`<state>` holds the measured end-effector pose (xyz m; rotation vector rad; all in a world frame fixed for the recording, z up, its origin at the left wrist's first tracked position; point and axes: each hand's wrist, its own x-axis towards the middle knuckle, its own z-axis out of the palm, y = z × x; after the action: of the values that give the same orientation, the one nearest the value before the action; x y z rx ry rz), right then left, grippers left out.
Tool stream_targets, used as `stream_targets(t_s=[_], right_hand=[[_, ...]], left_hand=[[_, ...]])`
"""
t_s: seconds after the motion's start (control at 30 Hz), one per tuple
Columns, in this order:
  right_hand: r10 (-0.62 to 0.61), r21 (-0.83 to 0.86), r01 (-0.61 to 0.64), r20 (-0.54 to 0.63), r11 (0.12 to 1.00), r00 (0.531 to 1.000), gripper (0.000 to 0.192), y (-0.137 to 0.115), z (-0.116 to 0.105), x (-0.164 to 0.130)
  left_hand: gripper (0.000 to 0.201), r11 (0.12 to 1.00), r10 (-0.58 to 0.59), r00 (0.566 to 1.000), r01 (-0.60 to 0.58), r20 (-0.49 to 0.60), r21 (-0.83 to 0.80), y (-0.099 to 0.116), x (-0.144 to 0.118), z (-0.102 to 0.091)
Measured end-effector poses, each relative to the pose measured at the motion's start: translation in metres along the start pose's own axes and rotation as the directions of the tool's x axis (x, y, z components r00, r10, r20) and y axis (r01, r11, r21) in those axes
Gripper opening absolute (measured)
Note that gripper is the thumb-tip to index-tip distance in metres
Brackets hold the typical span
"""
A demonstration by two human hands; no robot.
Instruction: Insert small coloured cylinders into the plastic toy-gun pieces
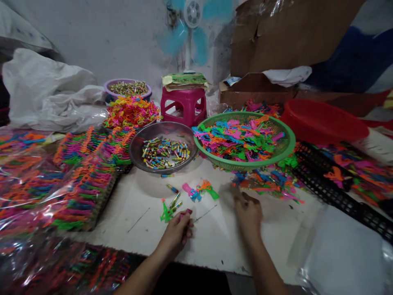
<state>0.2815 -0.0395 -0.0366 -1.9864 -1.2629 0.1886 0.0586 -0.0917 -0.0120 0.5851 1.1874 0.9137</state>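
Note:
My left hand is closed around a small pink plastic piece, probably a toy gun, mostly hidden by the fingers. Just left of it lie a green toy gun and a few small tubes with colourful wrappers. Beyond both hands, pink, blue, orange and green toy guns rest close together on the white table. My right hand hovers at the near edge of a loose heap of toy guns; motion smears its fingers, so whether it holds anything is unclear.
A grey bowl holds more wrapped tubes, and a green basket is heaped with toy guns. Bagged rows of toys cover the left side. Clear plastic bags lie at right. Behind stand a pink stool and a fan.

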Motion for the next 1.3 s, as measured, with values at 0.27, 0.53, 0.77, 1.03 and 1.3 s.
stream_targets(t_s=[0.27,0.53,0.77,1.03,1.3], right_hand=[[-0.195,-0.034,0.213,0.28,0.977,0.94,0.021,-0.056,0.036,-0.014],[-0.138,0.51,-0.184,0.53,0.841,0.837,0.028,-0.061,-0.004,-0.066],[-0.205,0.585,-0.208,0.56,0.784,0.803,0.027,-0.068,-0.002,-0.089],[-0.234,0.554,-0.124,0.53,0.823,0.815,0.025,-0.073,-0.01,-0.091],[-0.224,0.501,-0.076,0.512,0.862,0.83,0.023,-0.083,-0.012,-0.103]], left_hand=[[0.04,0.996,0.069,0.998,-0.068,0.011,-0.051,0.002,-0.003,-0.005],[0.038,0.997,0.053,0.994,-0.047,0.097,-0.057,0.011,-0.006,0.006],[0.037,0.997,0.071,0.987,-0.067,0.146,-0.036,0.015,-0.013,0.011],[0.034,0.991,0.126,0.987,-0.129,0.099,0.026,0.012,-0.014,0.008],[0.021,0.866,0.358,0.923,-0.385,0.139,0.32,0.006,-0.019,0.007]])
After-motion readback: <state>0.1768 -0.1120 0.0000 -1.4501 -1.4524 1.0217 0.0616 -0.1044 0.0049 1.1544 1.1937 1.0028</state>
